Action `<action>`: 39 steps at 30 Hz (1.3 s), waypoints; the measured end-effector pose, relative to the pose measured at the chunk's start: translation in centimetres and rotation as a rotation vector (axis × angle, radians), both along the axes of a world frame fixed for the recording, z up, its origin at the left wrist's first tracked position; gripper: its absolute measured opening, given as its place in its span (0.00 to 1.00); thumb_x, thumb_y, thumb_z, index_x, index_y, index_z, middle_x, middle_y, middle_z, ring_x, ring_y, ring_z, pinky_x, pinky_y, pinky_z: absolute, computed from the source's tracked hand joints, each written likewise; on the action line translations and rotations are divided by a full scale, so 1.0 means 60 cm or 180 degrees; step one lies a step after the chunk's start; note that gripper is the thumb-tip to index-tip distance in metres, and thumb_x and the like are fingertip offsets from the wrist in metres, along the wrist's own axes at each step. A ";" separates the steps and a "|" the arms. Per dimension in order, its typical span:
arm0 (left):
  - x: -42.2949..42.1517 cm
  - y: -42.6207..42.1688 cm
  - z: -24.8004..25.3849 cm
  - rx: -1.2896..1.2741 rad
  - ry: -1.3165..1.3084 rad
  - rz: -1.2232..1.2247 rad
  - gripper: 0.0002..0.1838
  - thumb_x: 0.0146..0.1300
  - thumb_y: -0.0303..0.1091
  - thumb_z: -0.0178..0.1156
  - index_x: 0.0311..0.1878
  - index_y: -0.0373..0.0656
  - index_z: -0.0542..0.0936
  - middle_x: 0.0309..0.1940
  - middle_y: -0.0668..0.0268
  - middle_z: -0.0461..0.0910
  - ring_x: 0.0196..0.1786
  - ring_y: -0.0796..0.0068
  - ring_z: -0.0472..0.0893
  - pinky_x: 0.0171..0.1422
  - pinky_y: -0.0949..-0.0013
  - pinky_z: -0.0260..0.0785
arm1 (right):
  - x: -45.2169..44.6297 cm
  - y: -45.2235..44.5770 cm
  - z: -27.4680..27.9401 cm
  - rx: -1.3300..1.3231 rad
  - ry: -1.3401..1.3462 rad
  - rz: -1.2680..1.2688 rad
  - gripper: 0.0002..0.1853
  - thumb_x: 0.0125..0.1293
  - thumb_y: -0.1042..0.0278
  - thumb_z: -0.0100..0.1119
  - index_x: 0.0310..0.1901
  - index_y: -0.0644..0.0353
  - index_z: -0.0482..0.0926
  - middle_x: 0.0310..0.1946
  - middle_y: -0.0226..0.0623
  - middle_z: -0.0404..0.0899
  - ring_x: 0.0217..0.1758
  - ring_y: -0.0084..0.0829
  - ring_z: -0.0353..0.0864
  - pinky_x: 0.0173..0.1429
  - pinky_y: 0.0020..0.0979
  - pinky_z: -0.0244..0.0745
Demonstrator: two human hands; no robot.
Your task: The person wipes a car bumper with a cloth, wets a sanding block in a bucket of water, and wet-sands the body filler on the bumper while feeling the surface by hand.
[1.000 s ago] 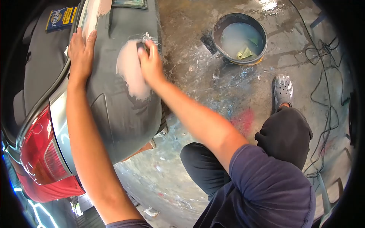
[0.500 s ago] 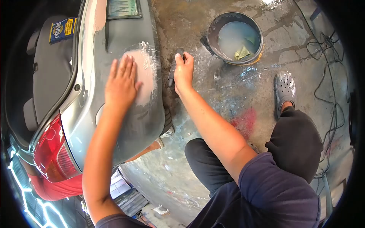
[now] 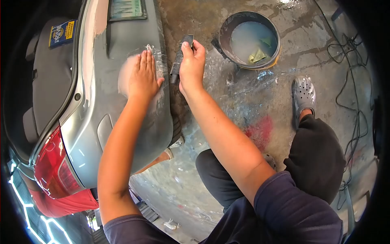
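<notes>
So the pale patch (image 3: 126, 75) on the bumper (image 3: 138, 136), upper left, is partly hidden by the left hand (image 3: 144, 78), laid flat, fingers straight. Dark block (image 3: 177, 64) sits top centre, clasped in the right hand (image 3: 193, 65), long axis near upright, upper end leaning right. That hand covers its right side.

Bumper (image 3: 111, 95): grey, left of centre, bearing a pale pinkish patch (image 3: 124, 75), partly covered, with whitish streaks at its upper and right edges. Block (image 3: 176, 67): dark, narrow, upper centre, tilted, top end rightward, just beside the bumper's edge.
</notes>
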State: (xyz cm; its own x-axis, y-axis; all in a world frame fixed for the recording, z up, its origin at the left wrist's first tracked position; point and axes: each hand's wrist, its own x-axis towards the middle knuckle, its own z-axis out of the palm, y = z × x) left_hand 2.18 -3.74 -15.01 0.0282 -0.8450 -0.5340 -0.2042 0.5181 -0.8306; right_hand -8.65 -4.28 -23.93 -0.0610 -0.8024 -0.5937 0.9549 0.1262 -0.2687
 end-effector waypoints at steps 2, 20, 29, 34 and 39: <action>0.001 0.022 0.002 0.0071 0.0033 0.0019 0.48 0.76 0.66 0.43 0.82 0.32 0.55 0.86 0.53 0.50 0.88 0.57 0.46 0.90 0.53 0.33 | 0.003 0.001 -0.004 -0.0022 0.0039 -0.0026 0.24 0.78 0.64 0.58 0.68 0.68 0.67 0.62 0.45 0.76 0.64 0.34 0.75 0.70 0.34 0.68; 0.006 0.208 0.017 0.0574 -0.0269 -0.0189 0.48 0.75 0.68 0.41 0.83 0.36 0.56 0.86 0.55 0.49 0.88 0.58 0.44 0.91 0.51 0.31 | -0.009 0.005 -0.004 0.0045 0.0105 0.0011 0.24 0.77 0.63 0.60 0.66 0.68 0.69 0.59 0.44 0.77 0.58 0.30 0.76 0.63 0.32 0.71; 0.004 0.267 0.030 0.0713 0.0014 0.0042 0.47 0.75 0.67 0.41 0.82 0.36 0.58 0.86 0.56 0.51 0.88 0.60 0.46 0.91 0.53 0.33 | -0.011 -0.007 -0.010 -0.0035 0.0266 -0.0018 0.25 0.77 0.63 0.60 0.67 0.70 0.68 0.59 0.45 0.77 0.61 0.33 0.76 0.68 0.34 0.70; -0.003 0.175 0.044 0.0336 0.0224 -0.0069 0.47 0.75 0.66 0.44 0.82 0.35 0.59 0.85 0.57 0.53 0.87 0.61 0.48 0.90 0.52 0.34 | -0.003 -0.010 -0.021 -0.0085 0.0306 0.0010 0.25 0.77 0.64 0.60 0.67 0.70 0.68 0.60 0.46 0.78 0.62 0.34 0.77 0.69 0.34 0.69; -0.001 0.044 0.024 -0.0172 0.0157 -0.0122 0.48 0.75 0.67 0.43 0.82 0.35 0.58 0.85 0.57 0.54 0.87 0.61 0.48 0.90 0.52 0.34 | -0.005 -0.015 -0.025 -0.0051 0.0276 -0.0005 0.25 0.77 0.64 0.61 0.68 0.69 0.68 0.60 0.46 0.78 0.62 0.35 0.77 0.70 0.35 0.69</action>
State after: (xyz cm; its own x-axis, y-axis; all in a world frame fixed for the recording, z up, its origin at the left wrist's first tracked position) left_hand 2.14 -1.13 -13.56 -0.0299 -0.8725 -0.4877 -0.2266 0.4811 -0.8469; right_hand -8.94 -5.18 -25.40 -0.1130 -0.8115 -0.5733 0.9281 0.1198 -0.3525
